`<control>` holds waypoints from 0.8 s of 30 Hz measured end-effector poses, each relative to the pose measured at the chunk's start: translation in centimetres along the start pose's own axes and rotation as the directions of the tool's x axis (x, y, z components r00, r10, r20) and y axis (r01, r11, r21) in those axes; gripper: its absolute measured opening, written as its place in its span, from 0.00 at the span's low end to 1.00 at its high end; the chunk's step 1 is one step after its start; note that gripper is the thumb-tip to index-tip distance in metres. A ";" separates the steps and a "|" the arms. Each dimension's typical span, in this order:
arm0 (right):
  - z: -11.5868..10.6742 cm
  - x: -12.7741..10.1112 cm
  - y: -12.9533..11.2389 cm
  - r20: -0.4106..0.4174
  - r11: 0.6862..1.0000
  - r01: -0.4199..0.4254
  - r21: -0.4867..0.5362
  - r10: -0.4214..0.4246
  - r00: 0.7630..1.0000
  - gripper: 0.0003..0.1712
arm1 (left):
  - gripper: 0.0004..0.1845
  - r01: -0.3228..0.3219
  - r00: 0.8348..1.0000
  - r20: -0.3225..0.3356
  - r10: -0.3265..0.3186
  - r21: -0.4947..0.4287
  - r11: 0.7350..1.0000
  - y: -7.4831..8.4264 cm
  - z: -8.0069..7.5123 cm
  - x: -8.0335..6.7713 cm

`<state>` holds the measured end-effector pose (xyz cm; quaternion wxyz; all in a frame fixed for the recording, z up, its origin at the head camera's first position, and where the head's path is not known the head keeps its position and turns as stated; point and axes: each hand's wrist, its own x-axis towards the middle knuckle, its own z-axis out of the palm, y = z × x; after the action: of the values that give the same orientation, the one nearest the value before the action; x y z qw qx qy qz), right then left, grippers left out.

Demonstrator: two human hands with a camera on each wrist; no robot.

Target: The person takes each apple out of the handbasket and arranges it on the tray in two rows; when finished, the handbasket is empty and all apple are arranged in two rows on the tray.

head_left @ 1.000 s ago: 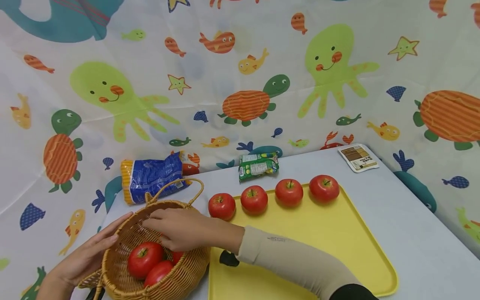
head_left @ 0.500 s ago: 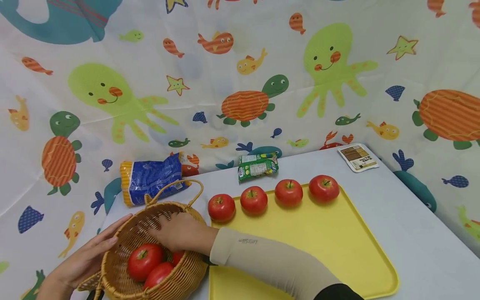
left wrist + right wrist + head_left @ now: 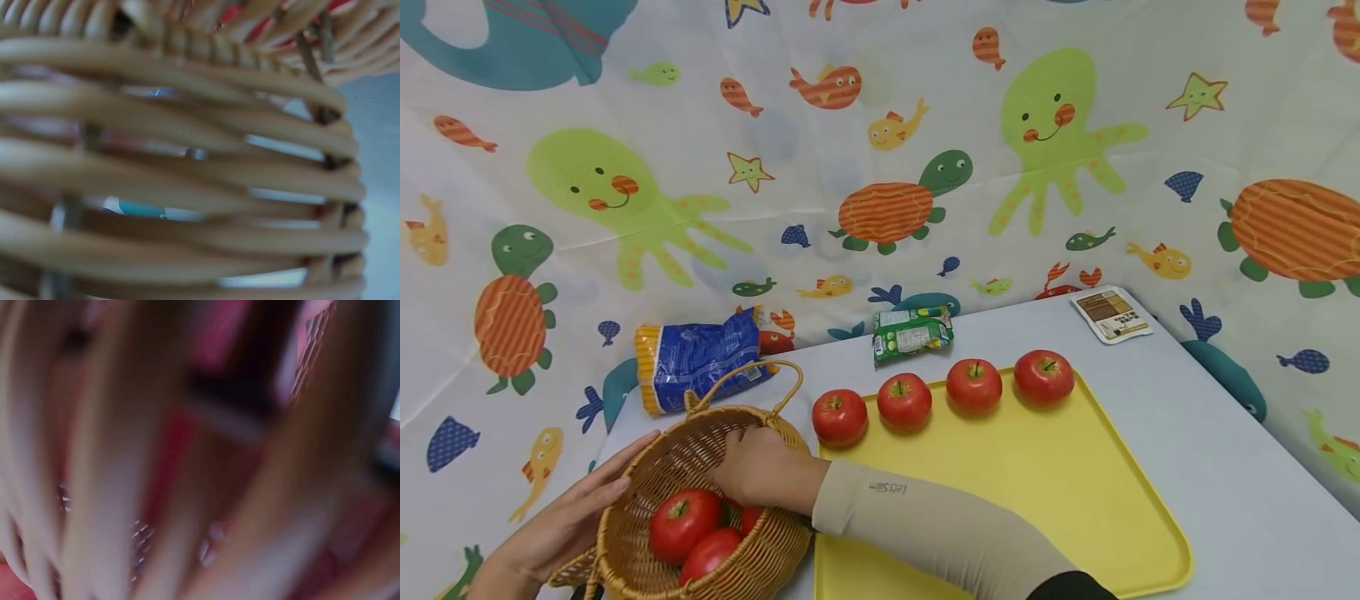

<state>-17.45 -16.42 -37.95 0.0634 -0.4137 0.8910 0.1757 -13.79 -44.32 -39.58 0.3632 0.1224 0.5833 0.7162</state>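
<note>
While four red tomatoes point(image 3: 938, 391) sit along the yellow tray point(image 3: 1075, 492) and three point(image 3: 685, 521) lie in the wicker basket point(image 3: 655, 467), the flat left hand point(image 3: 561, 525) steadies its side, the right hand point(image 3: 760, 468) reaches inside with its grip hidden, and only the left wrist view shows the weave close up.

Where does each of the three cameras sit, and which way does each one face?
Head: worn on the head, facing forward and down at the table; shows the left hand against the basket, the right hand inside it, and four apples on the tray.
Left wrist: pressed close to the basket's weave; no body visible.
Right wrist: blurred tan and red; nothing certain.
Shared: the head and left wrist views both show the basket.
</note>
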 end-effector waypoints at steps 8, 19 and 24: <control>0.3 0.4 -0.2 0.002 1.000 -0.011 -0.029 0.011 1.000 0.21 | 0.32 -0.001 1.000 -0.010 0.001 0.024 1.000 0.1 0.0 0.0; 0.1 0.1 -0.3 0.034 0.998 -0.011 0.064 0.009 0.999 0.15 | 0.32 0.012 0.999 -0.034 -0.011 0.027 1.000 -0.1 -0.1 0.0; 0.1 -0.1 0.1 -0.019 0.995 0.010 0.101 -0.008 1.000 0.12 | 0.32 0.014 0.999 -0.029 -0.013 0.033 0.999 0.0 -0.2 0.1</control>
<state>-17.45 -16.22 -37.97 0.0769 -0.4158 0.8974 0.1261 -13.96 -44.40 -39.66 0.3576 0.1141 0.6010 0.7056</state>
